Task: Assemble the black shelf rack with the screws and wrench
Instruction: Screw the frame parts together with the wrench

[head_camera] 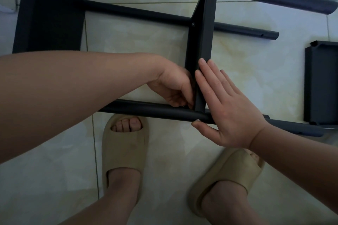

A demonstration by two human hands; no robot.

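Right hand (pixel 232 109) flat on shelf panel (pixel 200 42), grip released; left hand (pixel 173 86) curled, grip's hold unclear.

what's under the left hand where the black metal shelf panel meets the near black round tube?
Left hand curls into that corner of black metal shelf panel and black round tube, covering the joint; any screw or wrench is hidden. A screw head shows on the tube.

The shelf rack (pixel 201 29) lies on the floor (pixel 146 51), tubes running left to right, a crosspiece (pixel 200 45) joining them front to back. The left hand (pixel 173 86) sits in the corner left of the crosspiece, on the nearest tube (pixel 146 108). The right hand (pixel 228 115) lies flat against the crosspiece's right side. A loose panel (pixel 320 82) lies farther right.
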